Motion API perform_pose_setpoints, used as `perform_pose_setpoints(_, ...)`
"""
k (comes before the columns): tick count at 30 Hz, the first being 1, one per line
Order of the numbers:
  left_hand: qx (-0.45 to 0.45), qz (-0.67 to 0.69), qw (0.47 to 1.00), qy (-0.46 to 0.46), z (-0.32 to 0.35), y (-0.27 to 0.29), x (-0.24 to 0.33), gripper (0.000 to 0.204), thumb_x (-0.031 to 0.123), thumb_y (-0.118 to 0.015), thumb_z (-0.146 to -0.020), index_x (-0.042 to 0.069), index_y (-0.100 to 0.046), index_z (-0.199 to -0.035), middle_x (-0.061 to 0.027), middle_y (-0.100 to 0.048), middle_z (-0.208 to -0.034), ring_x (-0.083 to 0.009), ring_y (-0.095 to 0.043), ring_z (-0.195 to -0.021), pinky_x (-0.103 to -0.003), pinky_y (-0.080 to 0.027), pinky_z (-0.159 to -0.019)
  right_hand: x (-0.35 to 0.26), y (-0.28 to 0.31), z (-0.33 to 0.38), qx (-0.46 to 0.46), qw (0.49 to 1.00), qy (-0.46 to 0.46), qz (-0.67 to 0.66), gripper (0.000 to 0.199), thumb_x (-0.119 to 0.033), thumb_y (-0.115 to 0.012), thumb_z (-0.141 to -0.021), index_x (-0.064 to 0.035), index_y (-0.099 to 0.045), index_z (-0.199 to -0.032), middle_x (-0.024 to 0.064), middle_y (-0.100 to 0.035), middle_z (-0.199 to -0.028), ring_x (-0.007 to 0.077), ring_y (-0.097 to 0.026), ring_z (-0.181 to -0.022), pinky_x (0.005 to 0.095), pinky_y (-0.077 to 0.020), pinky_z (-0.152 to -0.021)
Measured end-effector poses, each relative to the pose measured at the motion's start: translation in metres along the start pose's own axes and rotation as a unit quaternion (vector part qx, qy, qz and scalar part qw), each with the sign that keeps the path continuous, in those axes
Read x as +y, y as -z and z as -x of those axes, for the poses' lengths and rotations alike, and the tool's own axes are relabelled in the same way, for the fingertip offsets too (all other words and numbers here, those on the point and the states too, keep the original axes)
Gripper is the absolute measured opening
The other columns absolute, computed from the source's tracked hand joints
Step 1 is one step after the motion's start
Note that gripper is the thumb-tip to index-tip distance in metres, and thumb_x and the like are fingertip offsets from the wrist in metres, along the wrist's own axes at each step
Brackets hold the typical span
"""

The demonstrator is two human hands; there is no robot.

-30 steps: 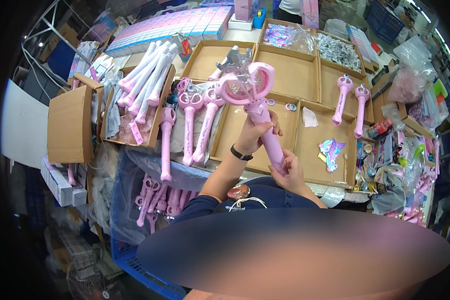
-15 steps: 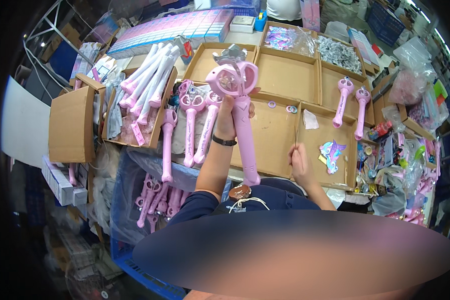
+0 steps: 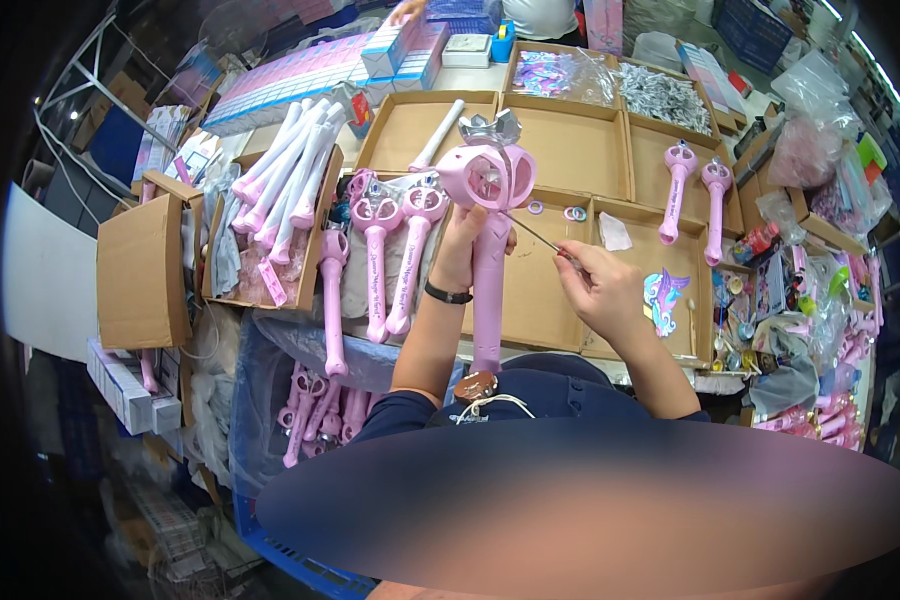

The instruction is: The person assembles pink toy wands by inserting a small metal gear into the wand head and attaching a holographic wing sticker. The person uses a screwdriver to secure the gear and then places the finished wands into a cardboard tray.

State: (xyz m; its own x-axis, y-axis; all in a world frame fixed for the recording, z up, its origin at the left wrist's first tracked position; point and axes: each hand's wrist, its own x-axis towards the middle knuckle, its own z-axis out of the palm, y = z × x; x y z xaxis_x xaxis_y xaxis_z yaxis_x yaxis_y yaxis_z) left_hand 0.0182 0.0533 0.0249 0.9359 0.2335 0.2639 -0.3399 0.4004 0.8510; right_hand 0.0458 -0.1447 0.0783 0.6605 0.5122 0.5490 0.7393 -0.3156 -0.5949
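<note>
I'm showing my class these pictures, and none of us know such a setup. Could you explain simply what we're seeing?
There is no machine: these are a person's bare hands, seen from a fisheye camera worn on the head, looking down. The left hand grips a pink wand just below its round head. The right hand holds a thin tool pointing toward it. Around them are shallow cardboard trays, small rings and a colourful flat piece.

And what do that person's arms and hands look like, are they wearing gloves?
No gloves: the left hand and right hand are bare, fingers too. A narrow dark band circles the left wrist; none shows on the right. Dark navy sleeves leave the forearms uncovered.
</note>
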Motion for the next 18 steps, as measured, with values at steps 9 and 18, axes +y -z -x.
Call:
perform_pose_setpoints(9,0.006,-0.128,0.99,0.053,0.01,0.002,0.0,0.087,-0.001,-0.07,-0.069,0.005,-0.018,-0.138,-0.0101,-0.044,-0.122,-0.0149,-0.051,-0.101,-0.028,-0.049,-0.077,0.026,0.007,0.005,-0.149,0.971,-0.153,-0.107,0.022,-0.024,-0.057,-0.084,-0.0052,-0.065,-0.092,0.0042,-0.058,-0.059,0.0125,-0.055,-0.048,0.0239,-0.0392,-0.044)
perform_pose_setpoints(18,0.0,-0.204,0.979,-0.008,0.019,0.005,-0.019,0.098,0.002,-0.073,-0.066,0.006,-0.009,-0.141,-0.0133,-0.033,-0.135,-0.0217,-0.036,-0.122,-0.034,-0.033,-0.099,0.051,0.0,0.019,-0.243,0.83,-0.329,-0.378,0.027,-0.024,-0.053,-0.088,-0.0002,-0.065,-0.093,-0.0054,-0.044,-0.054,0.004,-0.037,-0.047,0.0197,-0.0284,-0.044)
